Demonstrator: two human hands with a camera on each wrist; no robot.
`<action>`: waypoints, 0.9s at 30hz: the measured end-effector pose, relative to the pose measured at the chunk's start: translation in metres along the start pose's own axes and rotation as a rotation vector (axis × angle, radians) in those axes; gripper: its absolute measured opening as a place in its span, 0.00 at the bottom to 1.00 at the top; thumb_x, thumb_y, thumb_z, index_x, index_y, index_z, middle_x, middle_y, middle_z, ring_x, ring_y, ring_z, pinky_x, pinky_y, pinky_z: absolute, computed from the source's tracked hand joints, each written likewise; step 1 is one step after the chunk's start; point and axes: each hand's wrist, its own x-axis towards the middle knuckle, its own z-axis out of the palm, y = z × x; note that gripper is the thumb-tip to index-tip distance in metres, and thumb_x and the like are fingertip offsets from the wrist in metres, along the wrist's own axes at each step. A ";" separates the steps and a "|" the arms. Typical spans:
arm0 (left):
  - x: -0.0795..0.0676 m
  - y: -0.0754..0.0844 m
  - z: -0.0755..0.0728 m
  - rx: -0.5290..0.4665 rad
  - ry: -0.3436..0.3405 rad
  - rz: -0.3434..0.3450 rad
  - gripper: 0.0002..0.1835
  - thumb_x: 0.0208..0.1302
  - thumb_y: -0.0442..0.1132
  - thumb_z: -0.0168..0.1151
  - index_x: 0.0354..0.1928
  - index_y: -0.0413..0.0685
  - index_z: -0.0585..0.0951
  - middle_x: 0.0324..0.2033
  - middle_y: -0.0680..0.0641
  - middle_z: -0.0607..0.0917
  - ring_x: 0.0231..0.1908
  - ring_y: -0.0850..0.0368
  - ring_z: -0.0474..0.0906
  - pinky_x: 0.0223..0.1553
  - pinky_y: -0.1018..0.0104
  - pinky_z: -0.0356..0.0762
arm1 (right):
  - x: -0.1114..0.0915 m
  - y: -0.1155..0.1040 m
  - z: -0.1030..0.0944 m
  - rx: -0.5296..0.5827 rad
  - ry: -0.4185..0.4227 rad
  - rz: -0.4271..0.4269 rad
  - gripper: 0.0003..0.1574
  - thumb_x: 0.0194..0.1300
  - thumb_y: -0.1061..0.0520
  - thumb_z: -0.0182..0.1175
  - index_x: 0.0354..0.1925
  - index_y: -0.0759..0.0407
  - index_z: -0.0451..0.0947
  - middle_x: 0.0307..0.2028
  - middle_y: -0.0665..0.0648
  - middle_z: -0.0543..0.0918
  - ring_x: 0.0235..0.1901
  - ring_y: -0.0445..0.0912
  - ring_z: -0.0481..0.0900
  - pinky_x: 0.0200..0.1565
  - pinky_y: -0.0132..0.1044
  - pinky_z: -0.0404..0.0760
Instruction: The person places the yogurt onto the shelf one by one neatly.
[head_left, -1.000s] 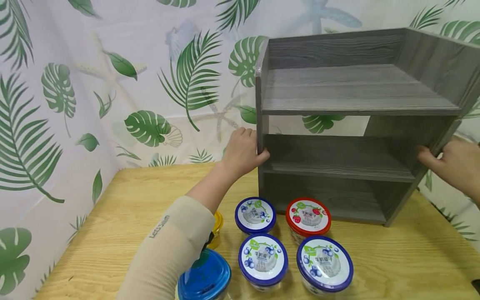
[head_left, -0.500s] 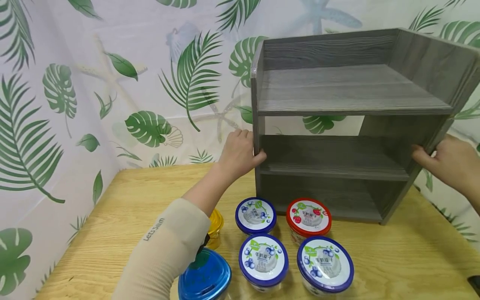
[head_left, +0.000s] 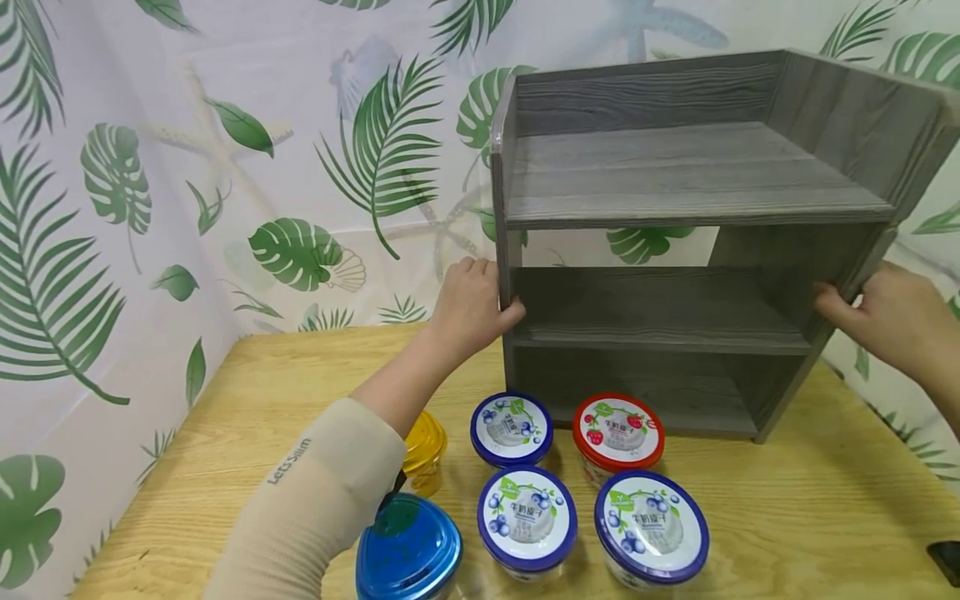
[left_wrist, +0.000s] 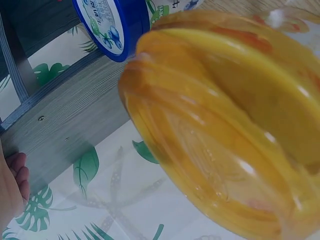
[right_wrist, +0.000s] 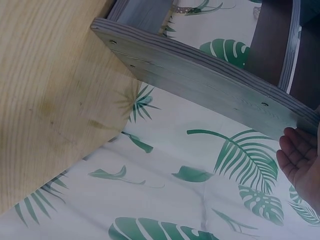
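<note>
A grey wooden shelf unit [head_left: 675,171] stands on the table, with open tiers and raised sides around its top. My left hand [head_left: 468,304] grips its left side panel, thumb around the front edge and fingers on the outer face. On the opposite panel, my right hand [head_left: 896,317] holds on the same way. In the left wrist view a yellow-lidded tub [left_wrist: 210,125] fills much of the picture, with the left hand [left_wrist: 12,185] at the edge. The right wrist view has the right hand [right_wrist: 302,160] against the side panel [right_wrist: 210,90].
Before the unit stand a red-lidded tub [head_left: 618,432] and blueberry tubs, one [head_left: 512,429] close to its lower left front, others [head_left: 527,521] [head_left: 651,527] nearer. A shiny blue-lidded tub [head_left: 412,546] sits by my left sleeve. A leaf-print cloth [head_left: 375,167] hangs behind the table [head_left: 285,400].
The shelf unit has shifted a little to the left, both hands moving along with it and keeping their grip. The tubs have stayed in place.
</note>
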 end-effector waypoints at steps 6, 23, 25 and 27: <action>-0.002 -0.001 -0.001 0.000 0.006 0.008 0.14 0.57 0.46 0.58 0.27 0.41 0.74 0.24 0.45 0.78 0.29 0.49 0.72 0.34 0.59 0.68 | 0.001 -0.002 0.001 -0.013 -0.025 0.016 0.23 0.62 0.53 0.46 0.26 0.74 0.70 0.16 0.66 0.74 0.13 0.48 0.64 0.17 0.44 0.63; -0.010 -0.010 0.000 -0.022 0.097 0.017 0.13 0.54 0.42 0.61 0.23 0.41 0.71 0.19 0.44 0.75 0.25 0.48 0.70 0.31 0.59 0.66 | 0.009 -0.013 0.007 0.034 -0.080 0.077 0.21 0.62 0.55 0.46 0.35 0.76 0.72 0.25 0.73 0.78 0.21 0.58 0.72 0.25 0.54 0.69; -0.011 -0.011 0.000 -0.019 0.116 0.026 0.13 0.53 0.42 0.62 0.22 0.41 0.70 0.19 0.45 0.75 0.24 0.49 0.69 0.30 0.59 0.65 | 0.010 -0.014 0.008 0.033 -0.089 0.080 0.22 0.63 0.54 0.46 0.35 0.76 0.72 0.24 0.72 0.77 0.21 0.58 0.72 0.24 0.54 0.69; -0.012 -0.011 0.000 -0.020 0.140 0.035 0.14 0.52 0.41 0.63 0.22 0.42 0.70 0.18 0.45 0.74 0.23 0.49 0.69 0.29 0.59 0.65 | 0.011 -0.014 0.009 0.032 -0.086 0.079 0.21 0.62 0.55 0.46 0.33 0.75 0.72 0.22 0.70 0.76 0.19 0.56 0.71 0.23 0.52 0.69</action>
